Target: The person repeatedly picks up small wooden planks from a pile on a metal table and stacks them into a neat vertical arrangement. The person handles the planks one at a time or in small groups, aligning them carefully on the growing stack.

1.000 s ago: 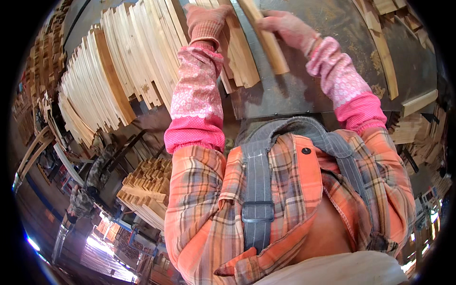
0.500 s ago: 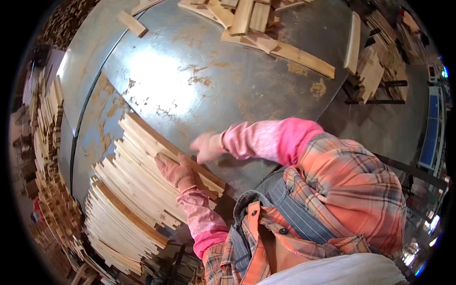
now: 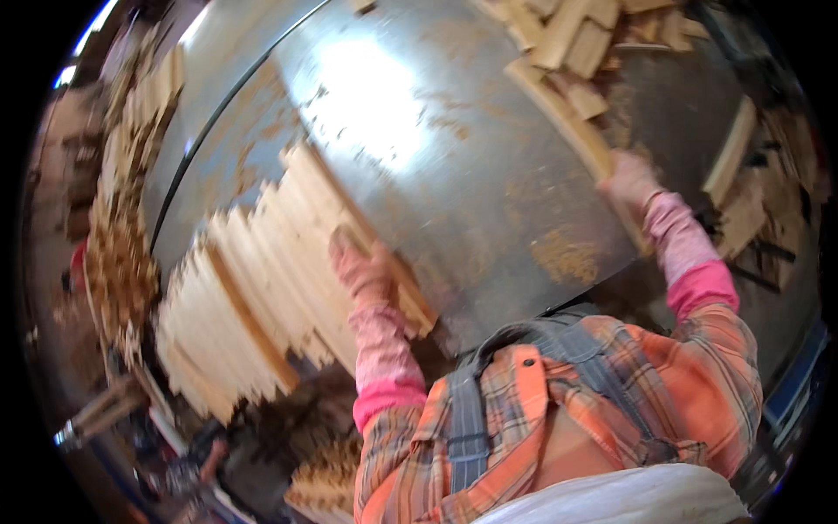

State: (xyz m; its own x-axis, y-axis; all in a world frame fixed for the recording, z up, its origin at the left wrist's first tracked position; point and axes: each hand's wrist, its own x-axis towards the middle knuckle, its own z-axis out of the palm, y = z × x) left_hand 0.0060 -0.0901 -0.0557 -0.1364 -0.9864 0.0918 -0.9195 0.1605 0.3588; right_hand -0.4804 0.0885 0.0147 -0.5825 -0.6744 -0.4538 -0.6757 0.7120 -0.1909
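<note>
My left hand point(image 3: 362, 272), in a pinkish glove, lies over a row of pale wooden strips point(image 3: 279, 236) packed side by side on the metal table. Its fingers are stretched out, with the thumb apart near the row's right edge. Off to the right, my right hand point(image 3: 630, 181) grips a long wooden strip point(image 3: 572, 127) around its near part. That strip lies slanting across the table, its far end beside a loose heap of boards. Motion blurs the right fingers a little.
The metal table point(image 3: 489, 227) carries patches of sawdust point(image 3: 565, 258). A heap of short boards point(image 3: 572, 39) is at the far right. Stacked wood point(image 3: 127, 227) stands along the left, and more boards point(image 3: 742, 192) rest on a rack at right.
My right hand has swung away from the strip row to the right and taken hold of the long strip. The left hand stays on the row. The whole view has shifted.
</note>
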